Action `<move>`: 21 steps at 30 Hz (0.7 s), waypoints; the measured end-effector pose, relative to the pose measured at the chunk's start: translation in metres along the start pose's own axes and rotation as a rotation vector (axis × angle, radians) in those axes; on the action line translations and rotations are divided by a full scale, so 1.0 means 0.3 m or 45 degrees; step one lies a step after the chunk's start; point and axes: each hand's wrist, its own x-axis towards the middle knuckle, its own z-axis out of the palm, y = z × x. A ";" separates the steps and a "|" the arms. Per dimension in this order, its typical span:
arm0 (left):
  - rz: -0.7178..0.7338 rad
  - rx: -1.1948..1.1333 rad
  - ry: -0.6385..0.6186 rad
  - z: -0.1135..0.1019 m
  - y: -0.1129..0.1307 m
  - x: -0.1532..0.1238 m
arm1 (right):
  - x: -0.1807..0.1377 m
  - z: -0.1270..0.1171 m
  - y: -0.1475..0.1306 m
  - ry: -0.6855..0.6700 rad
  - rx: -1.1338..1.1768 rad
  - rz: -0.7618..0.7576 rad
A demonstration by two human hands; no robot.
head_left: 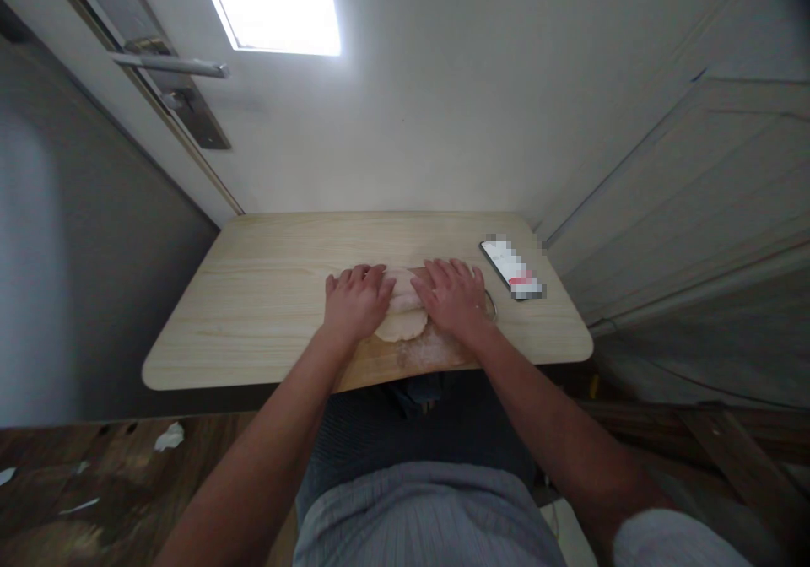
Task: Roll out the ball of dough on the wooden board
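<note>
A piece of flattened dough [402, 326] lies on a floured wooden board [380, 366] at the table's front edge. Across the dough runs a short pale rolling pin [406, 294], its ends hidden under my hands. My left hand [359, 299] grips its left end, fingers bent over it and thumb pointing inward. On the other end my right hand [450, 297] is pressed down, its thumb also turned to the middle. Dough shows both in front of and behind the pin. White flour is spread on the board near my right wrist.
A phone [511, 268] with a lit screen lies right of the board on the light wood table [253, 297]. A metal ring [492, 305] sticks out beside my right hand. Behind the table stands a white door with a handle [170, 64]. Crumpled paper [170, 437] lies on the floor.
</note>
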 end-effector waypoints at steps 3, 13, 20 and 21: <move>0.033 -0.004 0.083 0.005 0.008 -0.026 | -0.030 -0.015 0.002 0.021 -0.002 -0.029; 0.074 -0.054 0.191 0.002 0.038 -0.116 | -0.139 -0.024 0.015 0.102 0.069 -0.066; 0.098 -0.066 0.191 0.001 0.040 -0.134 | -0.178 -0.009 0.010 0.135 0.112 -0.018; 0.102 -0.068 0.189 0.000 0.039 -0.133 | -0.178 -0.008 0.010 0.132 0.114 -0.015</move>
